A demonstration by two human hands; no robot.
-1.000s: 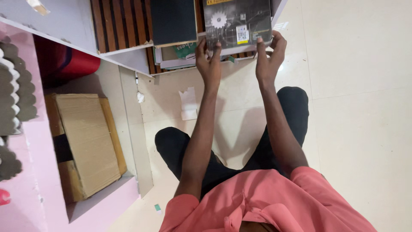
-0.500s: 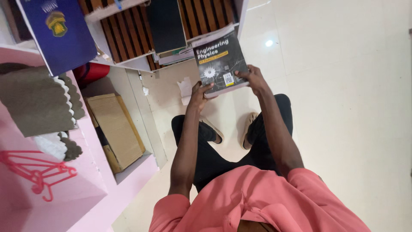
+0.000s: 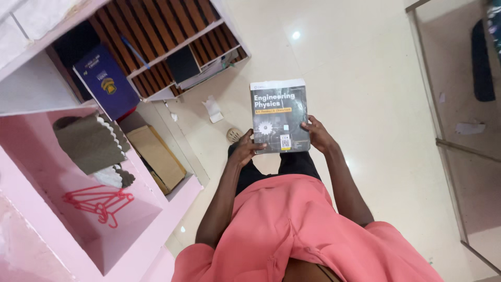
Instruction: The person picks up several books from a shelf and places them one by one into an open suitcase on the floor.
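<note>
I hold a dark grey textbook [image 3: 279, 112] with a gear picture on its cover, flat in front of my chest above the floor. My left hand [image 3: 246, 148] grips its lower left corner, thumb on the cover. My right hand [image 3: 318, 134] grips its lower right edge. My arms reach out from a salmon-pink shirt [image 3: 292, 224].
A pink and white shelf unit [image 3: 78, 172] stands at my left. It holds a blue book [image 3: 107, 83], a black book [image 3: 182, 63], scalloped grey pads [image 3: 91, 143], pink hangers [image 3: 99, 201] and a cardboard box [image 3: 156, 156]. Paper scraps [image 3: 213, 108] lie on the cream tile floor. A glass-topped surface [image 3: 459, 94] is at the right.
The book has come off the low shelf and up toward my chest. I have risen from a crouch, so the shelves look farther away.
</note>
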